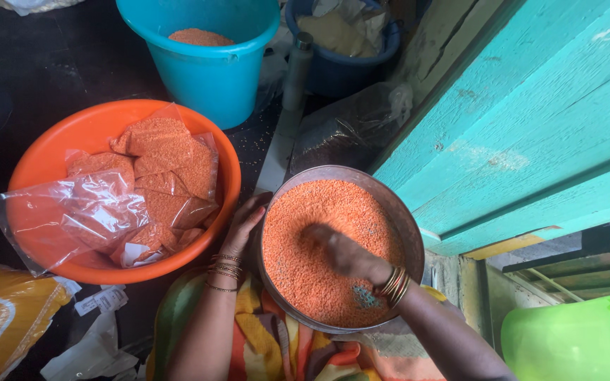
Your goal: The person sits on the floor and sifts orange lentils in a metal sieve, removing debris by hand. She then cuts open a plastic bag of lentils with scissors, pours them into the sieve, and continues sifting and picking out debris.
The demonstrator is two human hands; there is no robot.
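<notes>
Seen from above, looking down into a lap. At right, a wide turquoise painted wooden plank surface [531,120], slanting, cut off by the frame edge so its full form stays unclear. At left, a round orange plastic basin [44,152] on the dark floor, loaded with clear plastic bags of red lentils [157,169], stacked loosely, within easy reach of the lap; one empty-looking clear bag [44,219] draped over the rim. Above, a turquoise plastic bucket [210,70] holding more lentils, apparently as bulk supply, its top cropped. Beside it, a dark blue tub [340,63] with pale contents, too crumpled to identify. In the centre, a round shallow metal sieve-like pan [407,215] heaped with loose red lentils [305,240], resting on a striped multicoloured cloth [277,346] across the lap, apparently kept level there so nothing spills. At lower right, a lime green plastic bucket [573,339], partly out of frame. At lower left, a yellow sack [1,317] and scraps of paper, cropped. Left hand [245,222], bangles at the wrist, pressed against the pan's outer rim, likely steadying it; fingers together, curved along the rim. Right hand [347,254], also bangled, laid palm-down on the lentils, motion-blurred; fingers partly sunk in the grain, so cannot tell whether spread or closed.
</notes>
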